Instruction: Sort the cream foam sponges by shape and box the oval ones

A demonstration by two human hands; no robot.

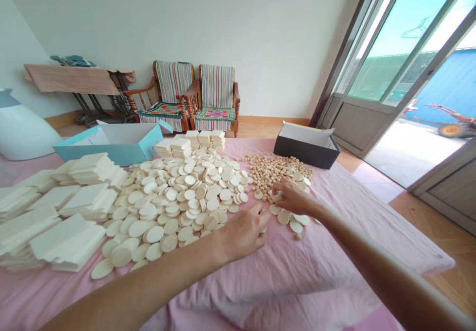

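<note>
My left hand (pixel 246 229) is closed above the pink cloth, its fingers curled together; a small pale edge shows at the fingertips, too little to name. Over the right side of the pile of small round wooden pieces (pixel 268 169), my right hand (pixel 292 196) is closed with thumb and fingers together, and whatever they hold is hidden. Flat round wooden discs (pixel 283 217) lie beneath and beside the right hand. A big heap of pale wooden discs (pixel 189 192) spreads just left of my left hand.
Stacks of square wooden pieces (pixel 84 199) stand at the left, with more square stacks (pixel 180 146) behind the heap. A light-blue box (pixel 139 147) and a black box (pixel 307 151) sit along the far edge of the pink-covered table (pixel 297 281). Two wooden chairs (pixel 217 90) stand beyond.
</note>
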